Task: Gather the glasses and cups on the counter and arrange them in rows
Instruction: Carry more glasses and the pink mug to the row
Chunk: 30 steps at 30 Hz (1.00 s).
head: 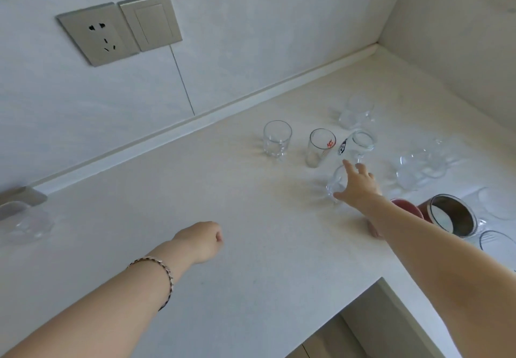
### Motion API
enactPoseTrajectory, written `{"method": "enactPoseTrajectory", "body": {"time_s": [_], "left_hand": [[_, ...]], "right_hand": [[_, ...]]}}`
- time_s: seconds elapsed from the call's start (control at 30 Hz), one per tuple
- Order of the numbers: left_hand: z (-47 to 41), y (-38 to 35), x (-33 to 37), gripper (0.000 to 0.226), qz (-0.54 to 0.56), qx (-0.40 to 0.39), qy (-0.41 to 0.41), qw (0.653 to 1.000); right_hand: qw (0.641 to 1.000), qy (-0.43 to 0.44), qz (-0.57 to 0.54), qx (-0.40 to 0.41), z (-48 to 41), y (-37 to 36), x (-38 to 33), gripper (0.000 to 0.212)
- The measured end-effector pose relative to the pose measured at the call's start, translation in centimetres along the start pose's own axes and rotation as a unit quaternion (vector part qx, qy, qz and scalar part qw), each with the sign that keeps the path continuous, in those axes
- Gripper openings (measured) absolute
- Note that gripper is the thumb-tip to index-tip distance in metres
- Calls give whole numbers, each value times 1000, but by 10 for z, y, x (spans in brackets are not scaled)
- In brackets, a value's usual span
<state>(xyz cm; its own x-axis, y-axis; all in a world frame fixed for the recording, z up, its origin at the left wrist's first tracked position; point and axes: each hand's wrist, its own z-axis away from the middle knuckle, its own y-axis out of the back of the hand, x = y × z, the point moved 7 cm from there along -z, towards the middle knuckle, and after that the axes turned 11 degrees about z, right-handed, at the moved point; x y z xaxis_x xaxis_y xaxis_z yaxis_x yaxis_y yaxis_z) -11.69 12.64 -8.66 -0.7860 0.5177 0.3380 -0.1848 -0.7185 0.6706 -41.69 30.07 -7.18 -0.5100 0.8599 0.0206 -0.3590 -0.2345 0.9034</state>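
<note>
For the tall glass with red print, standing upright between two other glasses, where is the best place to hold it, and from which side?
Grip the tall glass around its narrow lower body, coming from the near side. It stands upright, with the tumbler and the stemmed glass close on its two sides, so the front is probably the freest approach.

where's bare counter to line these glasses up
Bare counter runs from the left hand to the backsplash, left of the short tumbler. Crowded right of the right hand: clear glasses, pink cup, metal-lined cup.
</note>
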Motion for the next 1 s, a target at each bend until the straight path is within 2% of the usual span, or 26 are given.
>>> {"method": "enactPoseTrajectory", "body": {"time_s": [0.17, 0.37, 0.53, 0.7, 1.0], "left_hand": [[8, -1, -16, 6, 12, -3, 16, 1000], [33, 0, -74, 8, 47, 3, 71, 996], [81, -3, -149, 10, 106, 36, 117, 987], [153, -26, -264, 12, 158, 62, 175, 970], [291, -56, -480, 31, 222, 72, 248, 940]], "right_hand": [[999, 11, -11, 36, 6, 6, -5, 88], [993, 118, 19, 11, 49, 1, -78, 87], [971, 236, 40, -24, 113, -19, -186, 86], [932, 350, 84, -34, 202, -53, -309, 87], [886, 446, 116, -51, 383, -136, -519, 92]]}}
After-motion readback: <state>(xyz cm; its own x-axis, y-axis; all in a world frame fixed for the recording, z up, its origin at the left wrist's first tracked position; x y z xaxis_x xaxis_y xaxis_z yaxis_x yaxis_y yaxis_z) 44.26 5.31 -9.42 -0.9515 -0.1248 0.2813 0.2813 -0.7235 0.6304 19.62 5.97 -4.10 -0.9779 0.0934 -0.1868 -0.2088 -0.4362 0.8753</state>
